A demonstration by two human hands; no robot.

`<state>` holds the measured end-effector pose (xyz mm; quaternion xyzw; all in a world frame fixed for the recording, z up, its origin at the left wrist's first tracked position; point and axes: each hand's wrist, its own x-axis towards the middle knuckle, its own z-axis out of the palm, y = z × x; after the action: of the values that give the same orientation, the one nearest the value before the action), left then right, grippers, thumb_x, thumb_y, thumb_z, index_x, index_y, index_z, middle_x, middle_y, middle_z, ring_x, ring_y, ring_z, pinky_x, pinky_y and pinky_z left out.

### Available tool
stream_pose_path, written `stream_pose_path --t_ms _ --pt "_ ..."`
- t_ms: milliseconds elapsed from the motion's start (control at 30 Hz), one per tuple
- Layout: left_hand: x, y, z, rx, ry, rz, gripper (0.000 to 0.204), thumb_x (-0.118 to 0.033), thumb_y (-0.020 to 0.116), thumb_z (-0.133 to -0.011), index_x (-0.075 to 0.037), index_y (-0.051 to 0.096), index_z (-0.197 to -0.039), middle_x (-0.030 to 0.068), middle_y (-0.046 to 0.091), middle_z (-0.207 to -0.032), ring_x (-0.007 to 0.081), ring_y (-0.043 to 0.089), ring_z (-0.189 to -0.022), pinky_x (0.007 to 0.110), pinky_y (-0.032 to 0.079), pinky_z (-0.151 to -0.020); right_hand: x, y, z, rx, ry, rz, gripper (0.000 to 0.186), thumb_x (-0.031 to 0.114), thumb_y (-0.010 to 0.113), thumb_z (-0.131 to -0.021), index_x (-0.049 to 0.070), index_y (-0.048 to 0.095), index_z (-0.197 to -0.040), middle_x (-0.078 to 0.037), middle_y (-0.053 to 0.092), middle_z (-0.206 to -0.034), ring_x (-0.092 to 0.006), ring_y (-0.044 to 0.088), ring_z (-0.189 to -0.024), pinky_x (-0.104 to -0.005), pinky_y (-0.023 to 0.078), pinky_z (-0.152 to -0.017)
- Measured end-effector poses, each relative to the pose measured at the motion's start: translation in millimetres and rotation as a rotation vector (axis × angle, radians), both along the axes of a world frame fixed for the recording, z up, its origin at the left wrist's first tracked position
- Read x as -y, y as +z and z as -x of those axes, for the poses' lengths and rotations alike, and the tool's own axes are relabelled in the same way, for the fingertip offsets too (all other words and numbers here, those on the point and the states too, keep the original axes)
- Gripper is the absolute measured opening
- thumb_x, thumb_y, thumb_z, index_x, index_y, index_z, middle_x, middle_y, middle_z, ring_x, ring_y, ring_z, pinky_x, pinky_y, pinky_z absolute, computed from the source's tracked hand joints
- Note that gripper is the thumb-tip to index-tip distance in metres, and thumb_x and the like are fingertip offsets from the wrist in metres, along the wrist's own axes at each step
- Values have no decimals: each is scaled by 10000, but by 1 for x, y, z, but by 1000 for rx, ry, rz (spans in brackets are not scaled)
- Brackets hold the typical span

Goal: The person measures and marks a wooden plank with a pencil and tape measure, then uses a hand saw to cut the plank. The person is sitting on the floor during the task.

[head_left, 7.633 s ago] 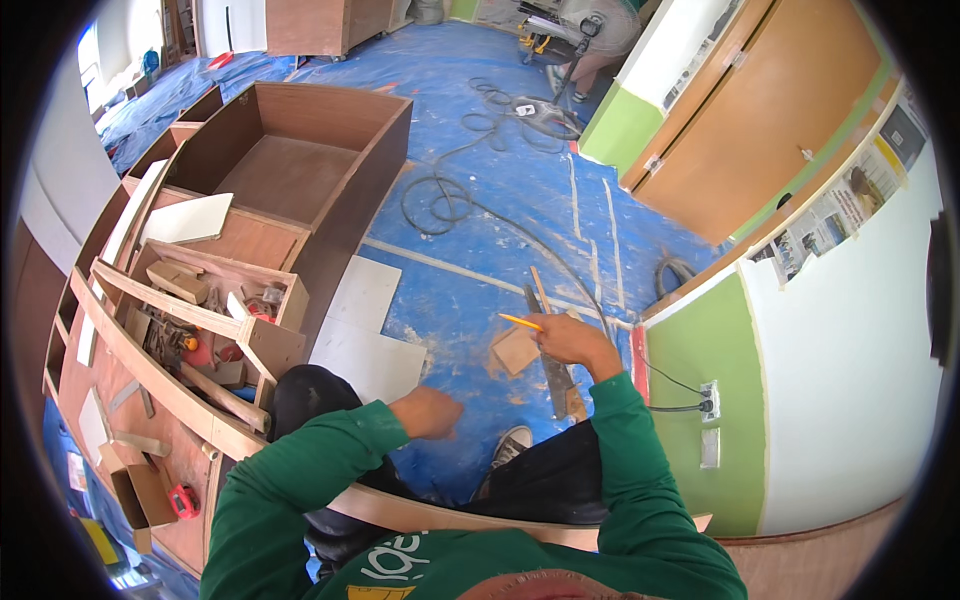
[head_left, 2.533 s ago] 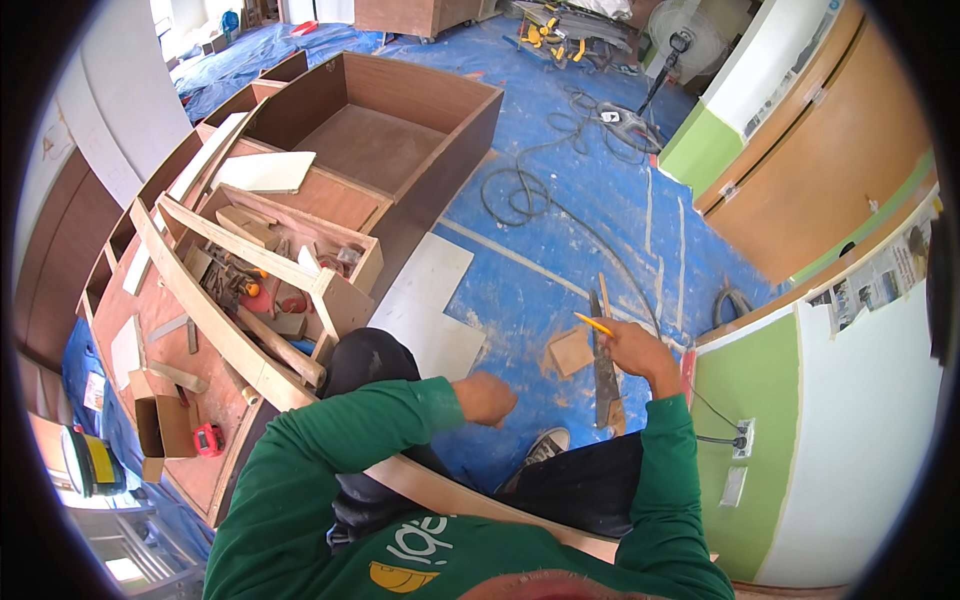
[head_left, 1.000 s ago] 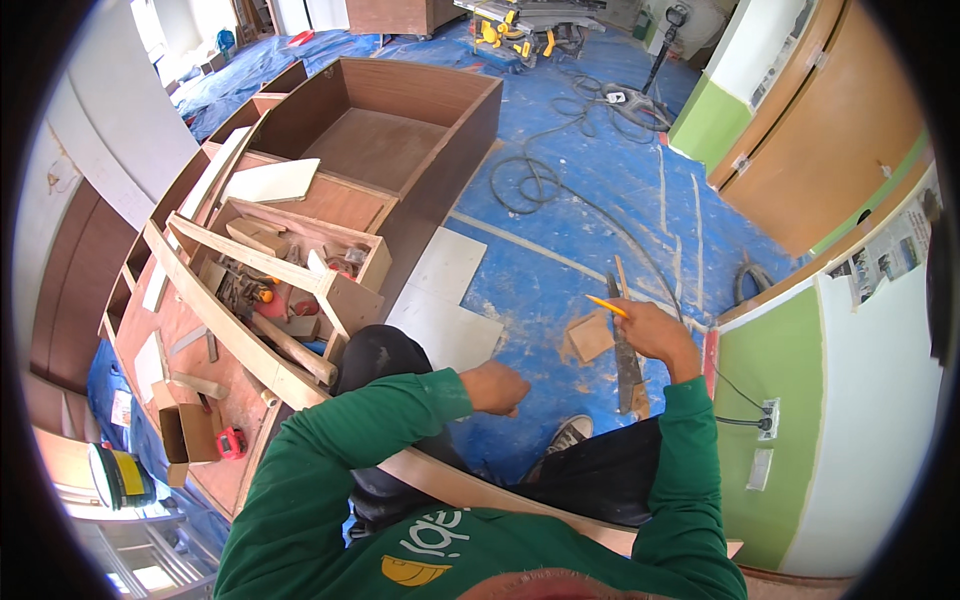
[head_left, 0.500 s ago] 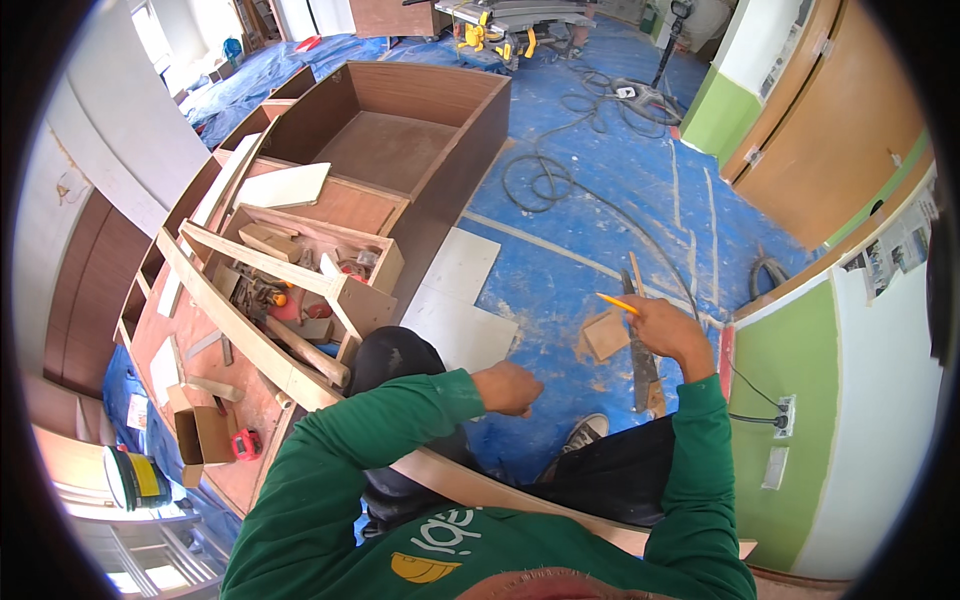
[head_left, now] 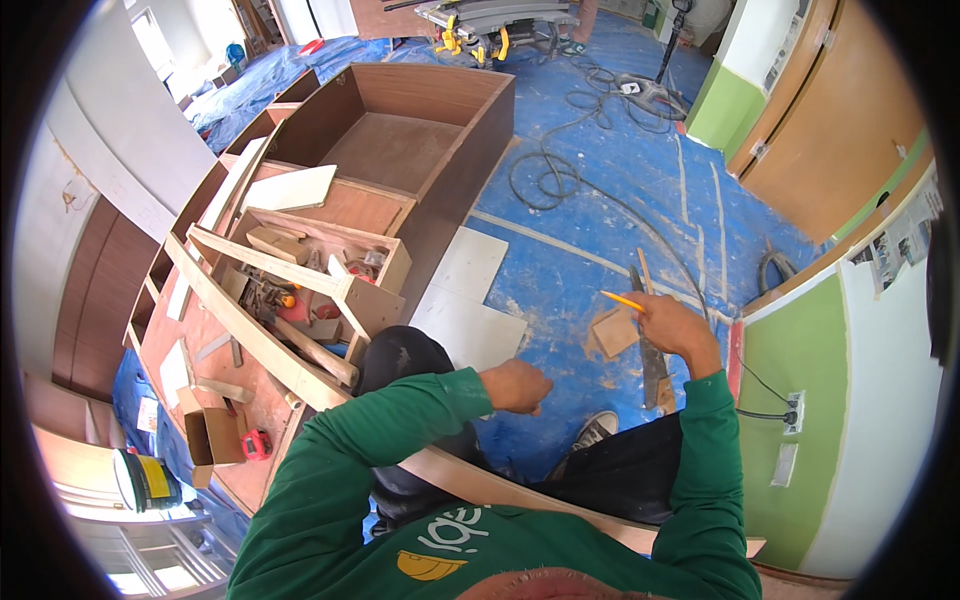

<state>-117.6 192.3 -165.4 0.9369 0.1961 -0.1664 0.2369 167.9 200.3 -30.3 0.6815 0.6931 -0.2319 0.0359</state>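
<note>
I grip a yellow pencil (head_left: 620,299) in my right hand (head_left: 672,328), held above a dark hand saw (head_left: 652,372) and a square wood offcut (head_left: 615,332) lying on the blue floor sheet. My left hand (head_left: 515,386) is curled closed, knuckles up, over my lap beside my dark knee; whatever it holds, if anything, is hidden. A long pale curved plank (head_left: 480,480) crosses my legs. White board pieces (head_left: 470,330) lie on the floor ahead.
Left: brown cabinet carcass (head_left: 490,125), tool-filled wooden box (head_left: 385,262), cardboard box (head_left: 205,438), red tape measure (head_left: 257,445). Right: green-and-white wall with plugged cords (head_left: 794,415), door (head_left: 830,110). Coiled cable (head_left: 545,185) lies ahead; a machine (head_left: 480,30) and part of a person stand behind.
The view has swung, bringing more of the left side and bucket in. The person at the back has shifted and is now barely visible. My hands keep nearly the same pose, pencil still held.
</note>
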Motion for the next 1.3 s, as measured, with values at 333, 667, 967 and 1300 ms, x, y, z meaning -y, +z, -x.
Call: stream_pose_path --t_ms 333,667,967,1300 --pt "3 -7 -1 -1 18 33 367 -320 821 -906 -18 718 -1087 181 778 -959 390 764 -957 526 596 -800 -1 -11 -5 -33 5 0 391 231 594 -1078 200 636 -1465 -220 754 -1210 -456 696 -1136 -551 545 -943" --pt "3 7 -1 16 42 26 379 -320 839 -891 -12 720 -1079 174 783 -960 386 772 -942 518 602 -793 -6 -4 5 -12 -22 -6 392 230 611 -1068 230 657 -1457 -222 761 -1194 -450 705 -1132 -548 553 -948" --pt "13 -10 5 145 34 -67 399 -353 848 -864 -38 697 -1057 140 742 -902 350 753 -881 498 589 -752 -2 -3 4 -33 -27 -33 382 213 619 -1066 181 660 -1444 -241 749 -1217 -461 696 -1140 -525 552 -970" --pt "13 -11 3 67 35 -4 388 -355 835 -877 -51 691 -1072 124 726 -935 344 741 -904 499 579 -773 -2 -1 7 -35 26 -40 392 215 614 -1072 163 661 -1458 -187 739 -1282 -408 684 -1179 -513 552 -979"
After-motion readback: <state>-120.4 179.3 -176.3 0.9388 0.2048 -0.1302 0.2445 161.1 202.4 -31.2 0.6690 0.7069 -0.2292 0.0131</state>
